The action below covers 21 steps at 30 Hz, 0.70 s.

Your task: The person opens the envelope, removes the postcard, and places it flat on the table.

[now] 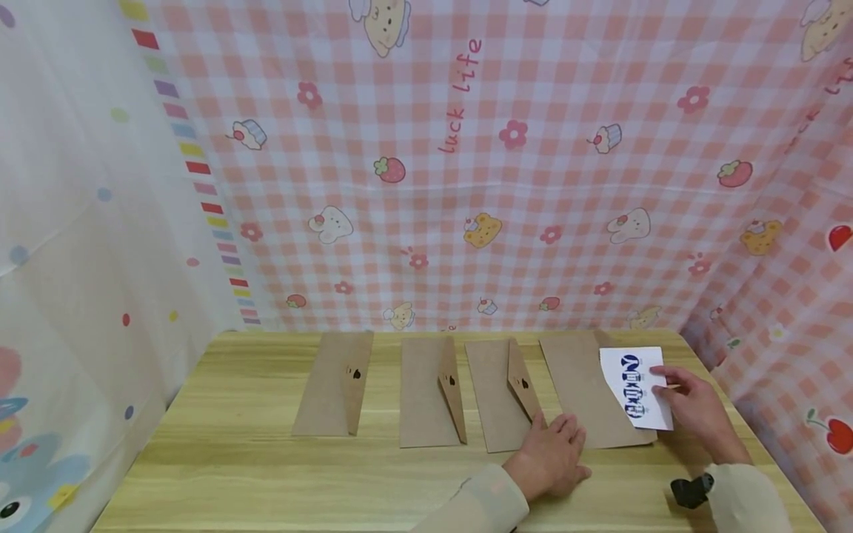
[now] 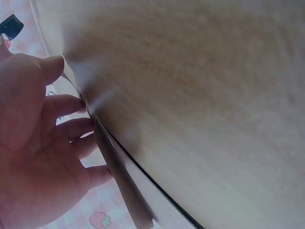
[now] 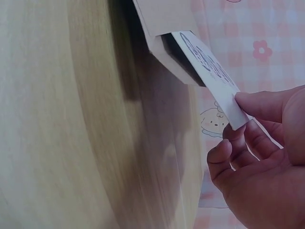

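My right hand [image 1: 701, 411] pinches the outer edge of a white card [image 1: 656, 396] printed with dark blue figures. In the right wrist view the thumb lies on the card [image 3: 224, 95] and the fingers are under it. The card's other end is hidden inside the open mouth of the rightmost brown paper envelope [image 1: 576, 389]. My left hand [image 1: 549, 453] lies palm down, fingers extended, between that envelope and the third envelope [image 1: 489, 396], its fingertips at their near ends. In the left wrist view the left fingers [image 2: 71, 129] reach to the tabletop beside an envelope edge.
Two more brown envelopes lie further left, one at the far left [image 1: 329, 385] and one beside it [image 1: 421, 392], flaps folded over. They rest on a wooden table [image 1: 233, 481]. A pink checked curtain [image 1: 433, 200] hangs behind. A black device [image 1: 691, 491] sits at the right wrist.
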Each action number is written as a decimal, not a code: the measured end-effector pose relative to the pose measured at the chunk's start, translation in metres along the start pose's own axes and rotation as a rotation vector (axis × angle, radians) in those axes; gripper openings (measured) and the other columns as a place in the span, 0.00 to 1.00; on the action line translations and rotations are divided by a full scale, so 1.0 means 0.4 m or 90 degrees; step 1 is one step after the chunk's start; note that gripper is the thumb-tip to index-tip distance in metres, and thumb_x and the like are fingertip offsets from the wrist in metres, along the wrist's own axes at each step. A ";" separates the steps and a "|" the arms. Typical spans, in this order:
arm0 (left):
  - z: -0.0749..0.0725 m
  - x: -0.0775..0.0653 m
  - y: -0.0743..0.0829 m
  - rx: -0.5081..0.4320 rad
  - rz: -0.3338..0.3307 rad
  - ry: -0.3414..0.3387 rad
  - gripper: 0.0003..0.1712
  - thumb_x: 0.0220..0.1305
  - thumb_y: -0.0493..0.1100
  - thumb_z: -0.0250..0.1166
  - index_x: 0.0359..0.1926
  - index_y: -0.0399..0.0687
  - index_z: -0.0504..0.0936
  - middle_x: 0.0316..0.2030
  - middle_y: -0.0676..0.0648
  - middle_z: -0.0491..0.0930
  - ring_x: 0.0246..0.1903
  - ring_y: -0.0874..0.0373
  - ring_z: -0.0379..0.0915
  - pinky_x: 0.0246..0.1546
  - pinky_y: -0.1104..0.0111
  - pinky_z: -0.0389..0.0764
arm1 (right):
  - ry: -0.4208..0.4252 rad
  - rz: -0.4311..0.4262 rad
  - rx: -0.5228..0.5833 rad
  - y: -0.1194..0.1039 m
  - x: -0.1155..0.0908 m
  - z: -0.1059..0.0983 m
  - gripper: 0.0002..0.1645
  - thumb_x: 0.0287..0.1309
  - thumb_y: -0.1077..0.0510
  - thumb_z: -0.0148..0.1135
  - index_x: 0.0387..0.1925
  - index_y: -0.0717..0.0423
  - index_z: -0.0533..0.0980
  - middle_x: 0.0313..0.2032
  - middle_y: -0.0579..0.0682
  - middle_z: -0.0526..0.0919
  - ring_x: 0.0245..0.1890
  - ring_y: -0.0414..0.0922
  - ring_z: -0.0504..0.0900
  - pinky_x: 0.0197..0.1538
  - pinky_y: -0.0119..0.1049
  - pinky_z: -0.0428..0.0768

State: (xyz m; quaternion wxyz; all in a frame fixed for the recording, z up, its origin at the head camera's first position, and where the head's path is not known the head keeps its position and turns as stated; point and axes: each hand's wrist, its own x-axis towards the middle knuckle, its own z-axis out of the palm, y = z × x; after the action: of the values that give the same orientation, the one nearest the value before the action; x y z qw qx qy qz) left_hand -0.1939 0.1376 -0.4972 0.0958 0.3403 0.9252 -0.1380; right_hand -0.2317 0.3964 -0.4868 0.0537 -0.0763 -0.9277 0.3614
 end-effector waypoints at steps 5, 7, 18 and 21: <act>0.002 0.002 -0.002 -0.005 0.001 0.001 0.36 0.72 0.71 0.36 0.77 0.72 0.50 0.76 0.65 0.46 0.75 0.70 0.42 0.73 0.61 0.52 | 0.019 -0.024 -0.008 0.006 0.000 -0.005 0.21 0.67 0.61 0.56 0.58 0.67 0.75 0.47 0.66 0.79 0.38 0.46 0.76 0.33 0.25 0.70; 0.003 0.003 -0.001 -0.007 0.002 0.001 0.36 0.72 0.71 0.36 0.77 0.72 0.50 0.76 0.65 0.46 0.75 0.70 0.42 0.73 0.61 0.52 | 0.025 -0.032 -0.011 0.007 0.001 -0.007 0.20 0.66 0.62 0.57 0.57 0.67 0.75 0.46 0.66 0.79 0.38 0.47 0.77 0.32 0.24 0.70; 0.008 0.008 -0.002 -0.018 0.006 -0.003 0.36 0.72 0.71 0.37 0.77 0.72 0.50 0.76 0.66 0.46 0.75 0.70 0.41 0.73 0.61 0.51 | 0.028 -0.011 -0.005 0.009 -0.001 -0.021 0.21 0.68 0.62 0.55 0.60 0.67 0.74 0.49 0.69 0.77 0.42 0.55 0.76 0.33 0.25 0.69; 0.008 0.008 -0.003 -0.019 0.010 -0.001 0.36 0.72 0.71 0.37 0.77 0.71 0.50 0.76 0.66 0.46 0.75 0.70 0.41 0.73 0.61 0.51 | 0.024 -0.007 0.001 0.012 -0.001 -0.029 0.22 0.69 0.60 0.54 0.61 0.67 0.73 0.49 0.68 0.76 0.40 0.52 0.75 0.32 0.26 0.69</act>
State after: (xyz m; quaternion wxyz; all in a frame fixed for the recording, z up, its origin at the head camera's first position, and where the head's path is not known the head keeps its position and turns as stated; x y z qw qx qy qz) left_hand -0.1969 0.1376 -0.5008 0.1026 0.3456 0.9245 -0.1236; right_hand -0.2290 0.4075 -0.4813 0.0736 -0.0779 -0.9265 0.3607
